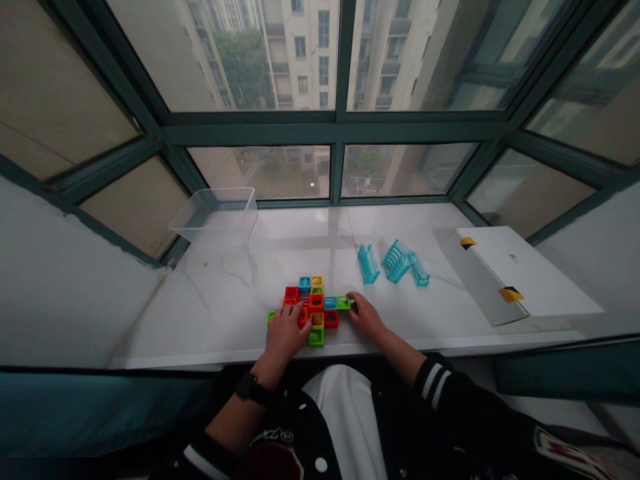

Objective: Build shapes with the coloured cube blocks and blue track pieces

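Note:
A cluster of joined toy building blocks in red, green, yellow and blue lies near the sill's front edge. Many of its pieces have round or square openings on top. My left hand lies over the cluster's left part, fingers and thumb gripping it and covering some blocks. At the right end sticks out a green block, joined to a light blue one. My right hand pinches this green block at its outer side; the fingertips are partly hidden. Behind the right hand lie several translucent blue ribbed track pieces.
A clear plastic bin stands at the back left of the white marbled sill. On the right sits a white box with yellow-and-black tabs. Green-framed windows enclose the back and sides.

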{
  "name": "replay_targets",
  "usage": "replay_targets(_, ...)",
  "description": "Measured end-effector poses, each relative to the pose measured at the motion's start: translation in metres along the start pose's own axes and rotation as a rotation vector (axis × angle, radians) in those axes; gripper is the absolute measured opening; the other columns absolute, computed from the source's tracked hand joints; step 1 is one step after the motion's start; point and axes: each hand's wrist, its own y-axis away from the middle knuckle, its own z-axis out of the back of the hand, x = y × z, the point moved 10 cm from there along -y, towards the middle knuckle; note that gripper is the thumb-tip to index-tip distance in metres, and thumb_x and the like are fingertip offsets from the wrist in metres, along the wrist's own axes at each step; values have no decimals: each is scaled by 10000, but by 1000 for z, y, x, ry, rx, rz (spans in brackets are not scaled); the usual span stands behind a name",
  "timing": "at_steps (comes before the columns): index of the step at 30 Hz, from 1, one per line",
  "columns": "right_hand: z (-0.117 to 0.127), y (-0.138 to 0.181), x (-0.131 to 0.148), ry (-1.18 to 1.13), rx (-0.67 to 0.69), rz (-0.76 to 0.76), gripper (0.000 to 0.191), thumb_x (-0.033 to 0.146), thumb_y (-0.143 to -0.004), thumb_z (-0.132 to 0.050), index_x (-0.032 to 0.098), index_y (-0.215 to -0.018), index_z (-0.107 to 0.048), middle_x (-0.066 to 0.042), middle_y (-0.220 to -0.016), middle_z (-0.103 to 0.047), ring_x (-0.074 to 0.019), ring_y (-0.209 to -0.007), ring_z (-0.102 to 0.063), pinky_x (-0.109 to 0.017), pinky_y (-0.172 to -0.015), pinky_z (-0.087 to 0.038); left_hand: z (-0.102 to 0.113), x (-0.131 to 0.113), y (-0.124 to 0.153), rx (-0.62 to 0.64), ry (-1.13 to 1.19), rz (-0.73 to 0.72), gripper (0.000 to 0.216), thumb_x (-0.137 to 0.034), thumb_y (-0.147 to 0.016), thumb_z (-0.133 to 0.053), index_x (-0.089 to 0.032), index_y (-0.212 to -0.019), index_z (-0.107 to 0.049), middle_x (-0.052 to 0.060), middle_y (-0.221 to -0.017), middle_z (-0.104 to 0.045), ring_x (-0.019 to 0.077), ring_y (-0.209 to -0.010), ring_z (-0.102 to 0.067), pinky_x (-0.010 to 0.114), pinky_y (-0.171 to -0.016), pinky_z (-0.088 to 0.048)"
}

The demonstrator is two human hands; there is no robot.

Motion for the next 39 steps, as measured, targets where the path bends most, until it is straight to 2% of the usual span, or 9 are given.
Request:
replay_targets(6,3,3,1,-28,-25,8,515,176,-823,-618,255,-1331,-590,-82,-1258,-678,-221,-955,-666,-442,-987,-555,-1,0,1,11,13,-1,538,-383,-943,-586,-267,-1468,-579,119,-1326,-665,325,-1194,-585,452,-1026,-451)
replay_targets(11,4,3,1,-38,-16,11,497,184,-833,-605,243,-1326,-591,-87,-1268,-678,-223,-959,-677,-439,-975,-562,-5,1,1,20,13,-15,609,-403,-971,-548,-261,-1560,-485,132,-1342,-659,334,-1178,-586,455,-1000,-466)
replay_targets(17,5,2,0,-25,-13,-2,490,186,-823,-628,233,-1310,-597,-90,-1247,-678,-221,-931,-683,-440,-956,-572,-7,0,6,14,93,-71,661,-342,-960,-540,-186,-1590,-411,142,-1444,-623,323,-1240,-579,448,-1074,-458)
replay_targets(20,5,3,1,-28,-15,8,476,192,-839,-625,245,-1311,-594,-85,-1257,-675,-220,-949,-684,-434,-960,-571,-8,9,6,12,160,-46,653,-322,-928,-570,-152,-1544,-436,166,-1470,-604,319,-1286,-572,447,-1087,-472)
replay_targets(23,6,3,2,-31,-23,11,464,203,-847,-623,243,-1309,-597,-90,-1258,-677,-225,-953,-685,-437,-954,-573,-9,17,6,19,231,-62,603,-316,-908,-600,-157,-1478,-481,160,-1396,-647,301,-1244,-609,438,-1081,-495)
replay_targets(26,6,3,2,-38,-27,14,474,207,-846,-623,249,-1318,-598,-88,-1257,-681,-224,-934,-684,-440,-945,-577,-7,26,6,23,314,-60,549,-367,-901,-637,-176,-1406,-536,145,-1311,-684,288,-1196,-649,431,-1063,-521)
replay_targets(29,6,3,0,-37,-26,15,481,206,-845,-623,254,-1323,-601,-87,-1261,-683,-224,-934,-686,-445,-952,-576,-7,30,7,38,393,-75,510,-419,-895,-659,-208,-1354,-588,125,-1318,-690,281,-1223,-655,435,-1089,-521)
replay_targets(35,6,3,-1,-24,-25,7,485,198,-842,-625,241,-1325,-601,-98,-1285,-676,-238,-1012,-682,-455,-998,-555,-11,27,13,78,427,-144,531,-378,-911,-661,-251,-1421,-583,94,-1400,-677,256,-1298,-632,426,-1139,-496)
replay_targets(39,5,3,-1,-41,-13,7,472,201,-849,-622,239,-1319,-604,-98,-1279,-678,-229,-963,-692,-444,-968,-572,2,25,12,-3,378,-150,610,-431,-908,-684,-226,-1466,-549,118,-1431,-647,292,-1329,-598,469,-1158,-473)
